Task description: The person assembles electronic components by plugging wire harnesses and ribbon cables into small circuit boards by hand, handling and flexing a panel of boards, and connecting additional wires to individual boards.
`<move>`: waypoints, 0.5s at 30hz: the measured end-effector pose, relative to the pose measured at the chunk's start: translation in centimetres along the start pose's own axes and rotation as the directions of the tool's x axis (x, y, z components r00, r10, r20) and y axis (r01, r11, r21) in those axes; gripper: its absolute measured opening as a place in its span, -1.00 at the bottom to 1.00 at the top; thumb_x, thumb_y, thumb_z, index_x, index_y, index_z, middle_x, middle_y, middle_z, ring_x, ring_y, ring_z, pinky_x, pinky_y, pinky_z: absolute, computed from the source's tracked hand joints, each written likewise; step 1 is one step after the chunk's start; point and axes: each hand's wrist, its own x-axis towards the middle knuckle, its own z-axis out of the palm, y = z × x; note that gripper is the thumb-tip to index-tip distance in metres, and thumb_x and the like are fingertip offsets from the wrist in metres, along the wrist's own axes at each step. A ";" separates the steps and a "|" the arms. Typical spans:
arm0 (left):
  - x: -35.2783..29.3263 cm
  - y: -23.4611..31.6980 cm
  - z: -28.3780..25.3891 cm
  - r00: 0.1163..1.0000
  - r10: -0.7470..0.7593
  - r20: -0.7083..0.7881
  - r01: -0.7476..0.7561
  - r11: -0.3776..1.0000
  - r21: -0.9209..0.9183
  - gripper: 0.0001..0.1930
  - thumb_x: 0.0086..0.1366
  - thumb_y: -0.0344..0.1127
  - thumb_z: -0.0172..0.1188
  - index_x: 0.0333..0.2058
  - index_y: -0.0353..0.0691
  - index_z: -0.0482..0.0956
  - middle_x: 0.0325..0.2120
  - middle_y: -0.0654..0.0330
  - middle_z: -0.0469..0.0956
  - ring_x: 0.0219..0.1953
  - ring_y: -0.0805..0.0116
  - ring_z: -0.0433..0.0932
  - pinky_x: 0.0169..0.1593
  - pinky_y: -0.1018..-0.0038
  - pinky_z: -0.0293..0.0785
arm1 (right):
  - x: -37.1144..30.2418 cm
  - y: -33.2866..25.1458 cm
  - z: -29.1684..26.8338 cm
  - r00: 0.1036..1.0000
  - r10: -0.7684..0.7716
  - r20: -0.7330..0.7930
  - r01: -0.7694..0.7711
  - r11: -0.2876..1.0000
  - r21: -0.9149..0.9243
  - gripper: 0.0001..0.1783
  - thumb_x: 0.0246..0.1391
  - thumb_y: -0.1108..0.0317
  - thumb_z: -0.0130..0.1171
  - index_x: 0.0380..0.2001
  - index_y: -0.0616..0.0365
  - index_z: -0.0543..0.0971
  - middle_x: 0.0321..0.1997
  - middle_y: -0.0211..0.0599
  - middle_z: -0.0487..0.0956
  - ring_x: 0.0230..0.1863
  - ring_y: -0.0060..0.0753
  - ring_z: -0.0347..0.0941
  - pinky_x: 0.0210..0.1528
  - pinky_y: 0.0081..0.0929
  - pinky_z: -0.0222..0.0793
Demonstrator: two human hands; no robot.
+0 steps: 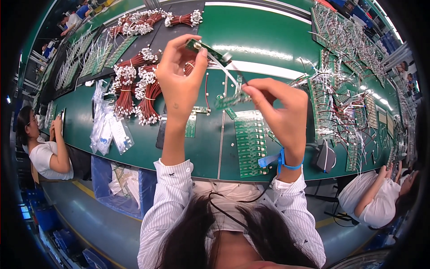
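My left hand (179,74) is raised above the green workbench (268,36) and pinches a small green circuit board (199,46) between thumb and fingers. A white wire (224,69) runs from that board down to a second small green board (229,101), which my right hand (277,112) grips at fingertip level. A blue wrist strap (286,163) circles my right wrist. Both hands hover over a stack of green circuit board strips (251,141) lying on the bench.
Bundles of red wires with white connectors (134,89) lie to the left, next to clear plastic bags (107,127). Rows of wired boards (340,103) fill the right side. A small grey device (324,157) sits near the bench edge. Other people sit at left (45,152) and right (380,197).
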 end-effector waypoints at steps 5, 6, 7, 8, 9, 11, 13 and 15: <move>-0.5 1.0 0.7 1.000 0.020 0.018 -0.022 0.993 0.116 -0.74 0.06 -0.56 0.16 -0.22 -0.27 0.47 -0.52 0.29 0.47 -0.51 0.66 0.39 -0.42 0.72 0.32 | -0.2 0.2 0.2 0.999 0.022 -0.027 -0.023 0.999 -0.028 -0.93 -0.07 0.48 0.14 -0.49 0.27 0.53 -0.69 -0.42 0.43 -0.69 -0.70 0.28 -0.63 -0.72 0.13; -0.6 1.1 0.8 0.999 0.026 0.028 -0.030 0.989 0.142 -0.73 0.04 -0.55 0.17 -0.22 -0.23 0.49 -0.53 0.30 0.47 -0.53 0.66 0.38 -0.44 0.71 0.32 | -0.1 0.2 0.4 1.000 0.012 -0.006 -0.012 0.999 -0.045 -0.94 -0.06 0.48 0.13 -0.51 0.27 0.51 -0.70 -0.43 0.41 -0.70 -0.71 0.26 -0.65 -0.72 0.11; -0.7 1.2 0.8 0.999 0.025 0.028 -0.029 0.989 0.143 -0.73 0.04 -0.55 0.17 -0.22 -0.23 0.49 -0.53 0.30 0.47 -0.53 0.66 0.38 -0.44 0.71 0.32 | -0.1 0.1 0.5 1.000 0.002 0.016 -0.001 0.998 -0.061 -0.93 -0.05 0.49 0.11 -0.53 0.27 0.49 -0.72 -0.44 0.39 -0.70 -0.72 0.24 -0.66 -0.71 0.09; -0.8 1.3 0.8 0.997 0.063 0.053 -0.072 0.977 0.201 -0.72 0.05 -0.58 0.15 -0.20 -0.27 0.49 -0.50 0.31 0.46 -0.51 0.66 0.38 -0.43 0.73 0.30 | -0.1 0.1 0.6 1.000 0.003 0.016 -0.002 0.998 -0.060 -0.93 -0.05 0.49 0.11 -0.53 0.27 0.49 -0.72 -0.44 0.39 -0.70 -0.72 0.24 -0.66 -0.71 0.09; -0.9 1.3 0.8 0.992 0.099 0.080 -0.116 0.959 0.258 -0.70 0.06 -0.61 0.12 -0.18 -0.30 0.49 -0.47 0.31 0.46 -0.49 0.67 0.38 -0.41 0.74 0.28 | -0.1 0.0 0.5 1.000 0.013 0.026 -0.010 0.996 -0.088 -0.93 -0.06 0.44 0.11 -0.55 0.20 0.48 -0.69 -0.41 0.42 -0.71 -0.58 0.30 -0.67 -0.62 0.14; -1.0 1.0 0.8 0.985 0.143 0.092 -0.164 0.943 0.290 -0.68 0.03 -0.61 0.13 -0.18 -0.26 0.50 -0.47 0.32 0.46 -0.50 0.67 0.38 -0.41 0.73 0.29 | -0.1 0.0 0.5 0.999 0.024 0.035 -0.019 0.993 -0.116 -0.93 -0.08 0.39 0.10 -0.56 0.13 0.47 -0.67 -0.37 0.46 -0.72 -0.44 0.37 -0.67 -0.52 0.20; -1.0 1.1 0.8 0.977 0.187 0.106 -0.212 0.923 0.321 -0.66 0.00 -0.61 0.14 -0.19 -0.23 0.52 -0.48 0.32 0.46 -0.50 0.66 0.38 -0.41 0.71 0.29 | -0.1 0.0 0.6 0.999 -0.010 0.050 0.018 0.987 -0.158 -0.93 -0.09 0.40 0.10 -0.57 0.12 0.45 -0.68 -0.37 0.45 -0.71 -0.40 0.38 -0.68 -0.49 0.19; -0.9 1.7 1.0 0.965 0.223 0.136 -0.260 0.873 0.412 -0.65 -0.09 -0.58 0.17 -0.24 -0.16 0.55 -0.54 0.25 0.46 -0.56 0.48 0.36 -0.45 0.59 0.33 | -0.2 0.0 0.7 0.999 -0.023 0.039 0.030 0.981 -0.194 -0.92 -0.10 0.40 0.10 -0.58 0.11 0.44 -0.69 -0.37 0.43 -0.71 -0.38 0.37 -0.68 -0.47 0.19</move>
